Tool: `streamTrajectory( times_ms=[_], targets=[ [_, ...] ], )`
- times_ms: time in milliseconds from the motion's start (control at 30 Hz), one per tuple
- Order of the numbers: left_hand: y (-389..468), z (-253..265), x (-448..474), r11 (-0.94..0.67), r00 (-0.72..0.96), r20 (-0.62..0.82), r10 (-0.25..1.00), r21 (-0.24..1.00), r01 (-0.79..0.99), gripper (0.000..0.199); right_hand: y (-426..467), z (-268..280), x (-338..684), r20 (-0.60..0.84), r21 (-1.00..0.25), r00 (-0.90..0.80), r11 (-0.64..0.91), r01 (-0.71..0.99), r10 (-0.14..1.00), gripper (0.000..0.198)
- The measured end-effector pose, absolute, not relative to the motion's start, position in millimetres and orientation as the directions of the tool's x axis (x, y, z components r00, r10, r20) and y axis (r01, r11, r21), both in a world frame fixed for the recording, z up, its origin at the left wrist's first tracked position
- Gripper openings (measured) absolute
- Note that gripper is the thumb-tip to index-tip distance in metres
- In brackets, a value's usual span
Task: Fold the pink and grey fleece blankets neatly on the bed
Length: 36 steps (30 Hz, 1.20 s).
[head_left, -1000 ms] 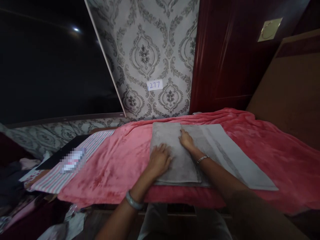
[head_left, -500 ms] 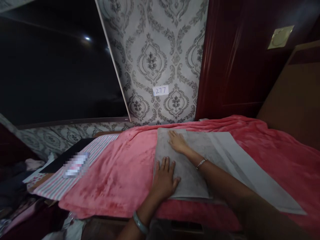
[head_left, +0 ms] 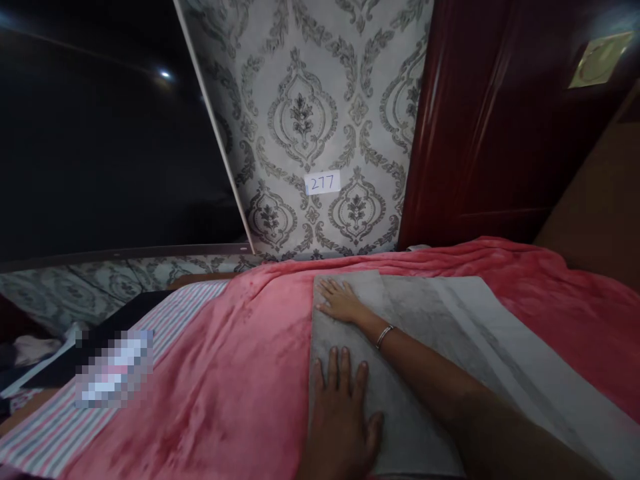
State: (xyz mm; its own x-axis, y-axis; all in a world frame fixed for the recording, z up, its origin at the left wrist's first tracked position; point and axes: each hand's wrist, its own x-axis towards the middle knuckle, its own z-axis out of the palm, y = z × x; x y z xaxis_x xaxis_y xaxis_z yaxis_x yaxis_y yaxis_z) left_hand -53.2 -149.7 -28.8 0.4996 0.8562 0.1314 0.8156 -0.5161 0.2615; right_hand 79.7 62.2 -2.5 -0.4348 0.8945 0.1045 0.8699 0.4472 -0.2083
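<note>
Bed: pink blanket (head_left: 225, 373) is covering it, under patterned wallpaper.
Towel: grey towel (head_left: 425, 333) is lying folded over once; further folds look undone.
Left hand (head_left: 343, 420): pressing flat, grip wide, holding nothing.
Right hand (head_left: 340, 303): smoothing the far corner, fingers spread.

left hand (head_left: 341, 417): wrist and forearm cut off by the bottom edge.
right hand (head_left: 340, 303): upper arm runs out at the bottom right corner.
grey towel (head_left: 425, 320): near edge and right corner cut off; part hidden under the right forearm.
striped cloth (head_left: 165, 327): a pixelated patch (head_left: 114, 369) hides what lies there.
pink blanket (head_left: 225, 380): near edge out of frame.
far left corner: too dark to tell.
</note>
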Motion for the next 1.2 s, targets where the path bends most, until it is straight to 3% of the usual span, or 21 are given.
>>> streamTrajectory(
  times_ms=[300,533,800,1000,1200],
  targets=[
    [-142.7,-25.8,-54.0,-0.514,0.483,0.185,0.856,0.208,0.832,0.064,62.1,12.2,95.9,0.116,-0.246,-0.373,0.391,0.887,0.921,0.064],
    [-141.1,-15.7,-49.0,-0.491,0.468,0.155,0.870,0.185,0.851,0.061,41.8,14.2,204.4,0.052,-0.292,0.054,-0.037,0.956,0.997,0.061],
    [-138.9,-1.2,-42.6,-0.508,0.492,0.163,0.855,0.075,0.858,0.059,-66.6,-7.7,341.9,0.090,-0.475,0.423,-0.335,0.814,0.902,0.060],
    [-138.7,-3.1,-41.8,-0.517,0.497,0.211,0.842,0.053,0.854,0.056,-145.6,-15.3,405.1,0.131,-0.728,0.594,-0.330,0.601,0.793,0.050],
    [-140.4,11.2,-39.3,-0.519,0.506,0.147,0.850,0.071,0.852,0.056,-184.6,-26.1,406.4,0.016,-0.948,0.655,-0.196,0.249,0.755,0.021]
  ],
)
